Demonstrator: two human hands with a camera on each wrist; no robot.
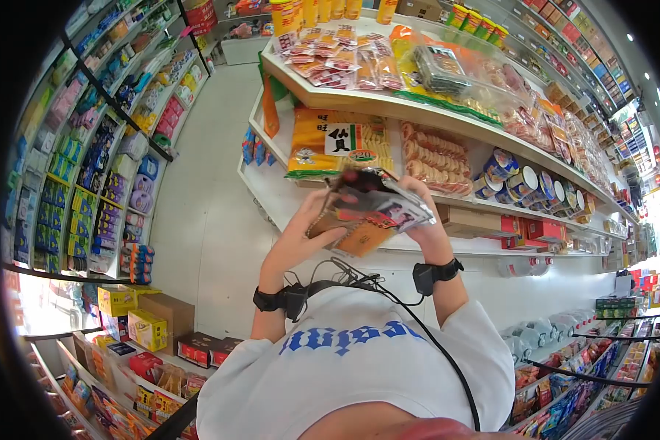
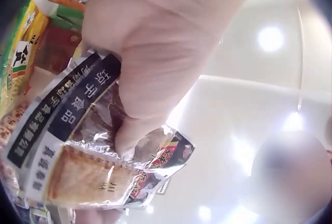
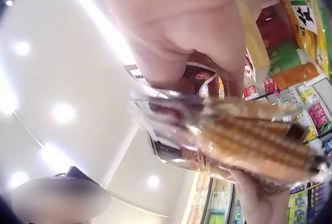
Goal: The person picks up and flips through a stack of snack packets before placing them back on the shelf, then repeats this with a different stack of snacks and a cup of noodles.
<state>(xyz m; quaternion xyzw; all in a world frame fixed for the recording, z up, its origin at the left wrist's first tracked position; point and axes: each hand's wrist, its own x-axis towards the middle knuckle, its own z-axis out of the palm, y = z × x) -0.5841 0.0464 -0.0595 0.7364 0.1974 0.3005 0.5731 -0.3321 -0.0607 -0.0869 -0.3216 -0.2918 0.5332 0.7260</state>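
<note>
A small stack of glossy snack packets [image 1: 365, 233] is held up between both hands in front of the chest. My left hand [image 1: 301, 238] grips its left side, thumb laid across the front. In the left wrist view the packets [image 2: 85, 169] show clear film over brown food, a dark printed band and an orange-brown panel. My right hand [image 1: 427, 224] grips the upper right end of the stack. The right wrist view has a ridged, brownish packet [image 3: 254, 143] blurred below the right hand [image 3: 174, 22], with part of its fingers hidden behind the film.
Just beyond the hands, a white tiered display stand [image 1: 271, 187] bears a yellow rice cracker bag [image 1: 308, 147], a tray of round biscuits [image 1: 436, 160] and blue-and-white tubs [image 1: 521, 180]. Small packets [image 1: 337, 55] cover its top. Stocked shelves [image 1: 88, 154] line the left. Black cables [image 1: 359, 275] hang between the wrists.
</note>
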